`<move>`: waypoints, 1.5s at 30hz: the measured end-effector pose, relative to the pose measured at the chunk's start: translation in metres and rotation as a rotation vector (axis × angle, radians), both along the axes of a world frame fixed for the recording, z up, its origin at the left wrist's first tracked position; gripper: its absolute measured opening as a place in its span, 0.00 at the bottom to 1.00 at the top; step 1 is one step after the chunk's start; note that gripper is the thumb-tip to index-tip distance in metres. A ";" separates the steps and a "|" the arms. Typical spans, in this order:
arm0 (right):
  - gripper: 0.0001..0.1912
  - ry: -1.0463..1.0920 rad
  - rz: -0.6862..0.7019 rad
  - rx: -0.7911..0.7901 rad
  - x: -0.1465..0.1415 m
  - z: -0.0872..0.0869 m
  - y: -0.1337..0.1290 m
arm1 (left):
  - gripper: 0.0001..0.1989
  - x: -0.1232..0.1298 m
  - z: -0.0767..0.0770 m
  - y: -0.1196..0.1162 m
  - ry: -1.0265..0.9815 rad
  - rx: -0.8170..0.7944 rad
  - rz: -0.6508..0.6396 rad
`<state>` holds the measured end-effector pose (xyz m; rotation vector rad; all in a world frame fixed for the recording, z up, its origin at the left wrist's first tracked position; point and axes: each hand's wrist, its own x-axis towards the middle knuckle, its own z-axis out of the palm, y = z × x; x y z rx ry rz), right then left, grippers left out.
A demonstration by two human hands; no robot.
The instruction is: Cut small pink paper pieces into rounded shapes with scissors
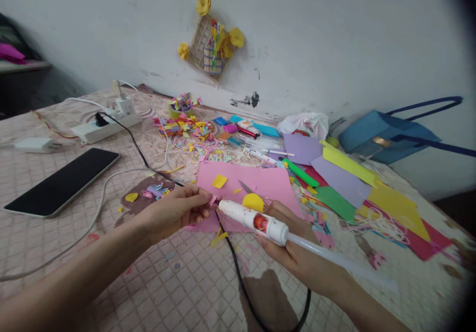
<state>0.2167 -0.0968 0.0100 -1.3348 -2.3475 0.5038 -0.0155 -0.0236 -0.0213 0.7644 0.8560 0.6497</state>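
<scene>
Left hand (pixel 188 207): you pinched a pink scrap (pixel 213 201).
Right hand (pixel 292 235): you gripped the glue gun (pixel 247 215), tip near the scrap.
Black tablet (pixel 63 181): lay at your ten o'clock.

Single head cam, worn on person's head, looks forward and down over the surface (pixel 167 282); both hands close, wall (pixel 316 39) beyond. No second view to share.

The counter (pixel 178 282) has a pale cloth with diamond pattern. On it, at left, lie a black tablet (pixel 63 182) and a white power strip (pixel 106 127); in the middle, a pink sheet (pixel 275 177); at right, coloured papers (pixel 336 200).
</scene>
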 end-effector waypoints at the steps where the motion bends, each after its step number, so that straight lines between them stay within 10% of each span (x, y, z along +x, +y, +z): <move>1: 0.02 0.000 0.002 -0.011 0.000 0.000 -0.001 | 0.05 0.000 0.000 0.000 0.001 0.004 0.000; 45: 0.07 -0.129 -0.027 0.108 -0.005 0.007 -0.003 | 0.05 -0.001 -0.001 0.000 0.013 0.020 -0.001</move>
